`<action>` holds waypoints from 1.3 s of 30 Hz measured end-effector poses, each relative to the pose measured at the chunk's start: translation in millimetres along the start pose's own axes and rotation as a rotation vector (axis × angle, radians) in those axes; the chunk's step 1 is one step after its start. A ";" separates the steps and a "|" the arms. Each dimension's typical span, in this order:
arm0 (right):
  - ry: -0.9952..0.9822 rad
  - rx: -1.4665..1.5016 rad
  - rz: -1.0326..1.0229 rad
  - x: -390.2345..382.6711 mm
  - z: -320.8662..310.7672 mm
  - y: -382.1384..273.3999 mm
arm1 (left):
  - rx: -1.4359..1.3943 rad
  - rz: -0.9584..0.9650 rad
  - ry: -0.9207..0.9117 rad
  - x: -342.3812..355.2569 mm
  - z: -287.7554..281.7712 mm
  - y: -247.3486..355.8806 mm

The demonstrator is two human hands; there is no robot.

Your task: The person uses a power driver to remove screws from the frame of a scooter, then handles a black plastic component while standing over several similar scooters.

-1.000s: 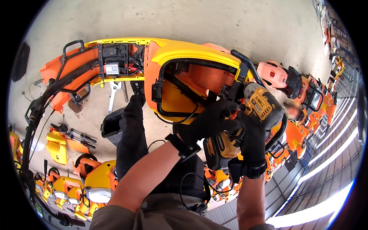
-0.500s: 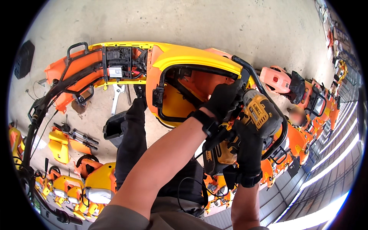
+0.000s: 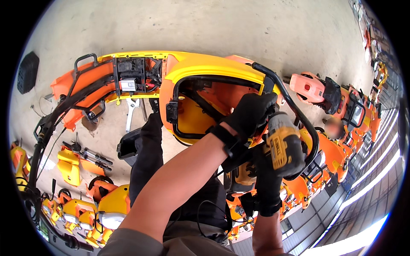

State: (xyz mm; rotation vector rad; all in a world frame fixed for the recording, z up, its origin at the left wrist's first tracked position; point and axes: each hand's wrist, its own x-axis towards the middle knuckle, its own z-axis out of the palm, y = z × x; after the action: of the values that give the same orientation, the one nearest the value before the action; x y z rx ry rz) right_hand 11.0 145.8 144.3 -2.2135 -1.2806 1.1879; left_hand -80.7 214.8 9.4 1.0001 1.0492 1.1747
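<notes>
My right hand (image 3: 269, 181), in a black glove, is wrapped around the handle of a yellow-and-black cordless impact wrench (image 3: 282, 149). The tool's nose points away from me at the rear end of a yellow-and-orange scooter (image 3: 213, 64). My left hand (image 3: 253, 113), also gloved, is closed just left of the nose, beside the scooter's black tubular rail (image 3: 294, 100). Whatever its fingers hold is hidden. Left of that hand the scooter's seat opening (image 3: 200, 113) shows frame tubes and yellow and orange panels inside.
Electrical parts and wiring (image 3: 132, 72) lie exposed in the scooter's footboard. A large wrench (image 3: 130, 114) is on the floor near a black bin (image 3: 127, 147). Another scooter (image 3: 309, 88) and several more stand to the right. A black crate (image 3: 28, 72) sits at far left.
The impact wrench and my right hand have shifted slightly left and toward me, and the tool has turned more upright in view. My left hand stays near the tool's nose.
</notes>
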 end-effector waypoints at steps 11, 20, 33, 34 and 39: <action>-0.291 -0.492 -0.224 -57.6 -56.2 49.5 | -0.719 -0.643 -0.080 -71.4 -12.4 73.6; -0.538 0.725 0.171 -82.2 -97.4 155.1 | -0.290 -0.594 -0.372 -109.3 22.9 127.4; -0.852 0.941 0.156 -84.3 -133.3 260.7 | -0.418 -0.760 -0.200 -169.5 87.1 99.7; -0.888 0.922 0.183 -83.8 -135.3 264.3 | -0.366 -0.772 -0.211 -167.3 89.6 96.4; -0.779 1.038 -0.020 -88.9 -135.7 281.2 | -0.370 -0.742 -0.095 -171.9 112.6 84.5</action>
State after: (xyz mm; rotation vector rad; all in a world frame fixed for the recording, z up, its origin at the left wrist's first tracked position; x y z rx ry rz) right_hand 253.5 -64.7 95.9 -1.0000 -0.5749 2.1506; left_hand -2.9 48.0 133.9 0.3131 0.9561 0.6564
